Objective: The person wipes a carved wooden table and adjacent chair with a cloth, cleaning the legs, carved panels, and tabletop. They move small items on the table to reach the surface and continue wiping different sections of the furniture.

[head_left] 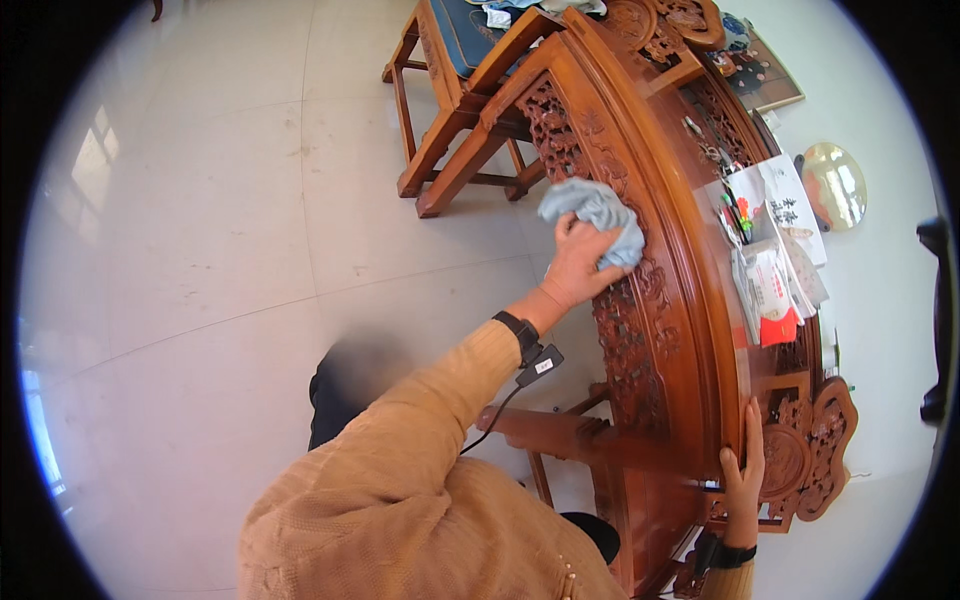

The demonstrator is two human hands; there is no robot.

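My left hand is closed round a bunched light-blue cloth. The cloth lies against the carved side panel of a reddish-brown wooden table, just below the tabletop's rim. Parts of the left fingers are hidden by the cloth's folds. Lower right, my right hand rests on the table's edge with its fingers stretched out and nothing in its grasp.
A wooden chair with a blue cushion stands beyond the cloth, with fabric on it. Papers, pens and a red-and-white packet lie on the tabletop. A blurred dark shape is beside my left arm.
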